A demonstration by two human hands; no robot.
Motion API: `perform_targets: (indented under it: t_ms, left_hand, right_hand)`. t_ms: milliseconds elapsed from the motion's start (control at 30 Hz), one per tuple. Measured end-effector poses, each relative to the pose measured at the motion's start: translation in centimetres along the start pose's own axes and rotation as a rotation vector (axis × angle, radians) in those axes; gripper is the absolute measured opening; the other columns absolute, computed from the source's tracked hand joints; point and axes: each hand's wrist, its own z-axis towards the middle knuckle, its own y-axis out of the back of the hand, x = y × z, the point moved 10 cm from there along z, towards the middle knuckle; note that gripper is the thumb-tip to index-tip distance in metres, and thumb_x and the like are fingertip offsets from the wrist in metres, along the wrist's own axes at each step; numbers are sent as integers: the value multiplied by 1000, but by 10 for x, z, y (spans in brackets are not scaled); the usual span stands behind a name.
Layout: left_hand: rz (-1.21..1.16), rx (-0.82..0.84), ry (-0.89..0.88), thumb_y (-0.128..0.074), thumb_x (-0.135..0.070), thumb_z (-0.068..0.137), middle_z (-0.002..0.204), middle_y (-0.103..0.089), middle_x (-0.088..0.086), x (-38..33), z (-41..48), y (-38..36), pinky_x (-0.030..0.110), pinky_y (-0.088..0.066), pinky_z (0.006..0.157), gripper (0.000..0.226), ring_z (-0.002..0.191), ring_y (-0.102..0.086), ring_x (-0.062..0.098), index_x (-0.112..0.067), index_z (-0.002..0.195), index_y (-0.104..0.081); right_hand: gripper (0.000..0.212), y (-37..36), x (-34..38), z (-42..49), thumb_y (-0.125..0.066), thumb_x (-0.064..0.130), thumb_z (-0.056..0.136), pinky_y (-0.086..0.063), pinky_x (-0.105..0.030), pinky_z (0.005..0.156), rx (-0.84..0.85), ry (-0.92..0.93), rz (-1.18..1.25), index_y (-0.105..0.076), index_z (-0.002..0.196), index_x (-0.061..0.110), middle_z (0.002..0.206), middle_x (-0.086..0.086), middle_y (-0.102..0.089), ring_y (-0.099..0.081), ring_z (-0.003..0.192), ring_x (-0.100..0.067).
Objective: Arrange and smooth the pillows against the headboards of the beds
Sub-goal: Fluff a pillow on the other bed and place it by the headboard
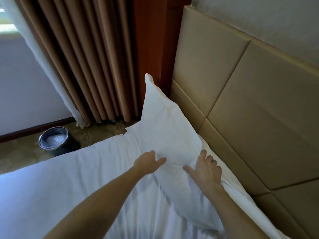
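Left hand (148, 161), right hand (205, 170) (thumbs splayed)
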Motion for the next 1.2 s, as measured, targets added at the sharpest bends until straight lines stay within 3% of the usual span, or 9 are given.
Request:
perform_targets:
  t_ms: [67, 233, 333, 433, 633, 867, 933, 1033, 1200]
  left_hand:
    - [-135, 33, 16, -46, -75, 88, 148, -50, 8, 3, -4, -25, 41, -41, 110, 85, 132, -51, 27, -12, 146, -43]
    - [-624, -18, 60, -57, -69, 87, 156, -40, 7, 6, -4, -30, 37, -37, 114, 90, 139, -44, 28, -23, 156, -23]
    - [-895, -69, -7, -60, -75, 81, 167, -13, 2, -22, 3, -21, 40, -25, 122, 103, 152, -22, 25, -44, 157, 3]
    - [-830, -104, -28, -51, -84, 77, 168, 15, 2, -57, 19, -23, 56, -10, 124, 102, 155, 4, 31, -55, 151, 14]
    - [-541, -146, -108, -42, -91, 71, 168, 12, 3, -70, 63, -6, 64, -18, 120, 106, 154, 1, 39, -50, 152, 13]
    - [-356, -22, -339, -48, -53, 99, 169, 8, 1, -49, 52, -20, 52, -16, 124, 76, 155, -2, 33, -52, 153, 5]
    - [-352, -4, -377, -45, -37, 104, 169, 3, 6, -50, 44, -18, 39, -11, 124, 68, 155, -6, 35, -45, 156, -2]
    - [-390, -10, -374, -34, -20, 107, 168, -10, 6, -50, 45, -4, 30, -17, 120, 58, 152, -20, 32, -40, 158, -16]
    - [-418, -6, -323, -36, -22, 107, 156, -44, 9, -41, 55, 16, 17, -31, 104, 44, 139, -46, 24, -31, 149, -46]
  right_hand:
    - [41, 4, 3, 11, -51, 57, 96, -41, -29, 62, -49, 44, 30, -56, 101, 16, 94, -3, -67, -57, 75, -18]
    - [46, 31, -12, 20, -47, 53, 98, -34, -27, 46, 8, 56, 296, -56, 73, 16, 66, 0, -59, -55, 56, -17]
    - [42, 55, -57, 22, -56, 48, 95, -38, -29, 51, -13, -61, 487, -64, 71, 14, 65, -3, -65, -62, 61, -26]
    - [38, 56, -78, 30, -59, 44, 95, -49, -36, 65, 25, -145, 537, -69, 78, 11, 75, -7, -70, -67, 76, -33]
    - [42, 10, -27, 47, -33, 45, 105, -42, -33, 74, 120, -65, -46, -57, 114, 12, 117, -8, -67, -65, 108, -30]
    - [40, -2, -9, 42, -39, 41, 103, -50, -38, 79, -24, -55, -139, -47, 125, 9, 120, -11, -65, -65, 108, -32]
    - [43, 34, 14, 29, -62, 28, 91, -51, -41, 76, -313, 97, -33, -47, 125, 7, 116, -16, -60, -62, 103, -37]
    - [56, 53, 67, -3, -67, 17, 84, -44, -46, 101, -529, 361, 98, -46, 135, 6, 137, -19, -49, -48, 126, -36]
    - [69, -102, 70, -44, -45, 44, 91, -19, -51, 120, -13, 857, -441, -41, 150, 9, 156, -20, -36, -29, 147, -35]
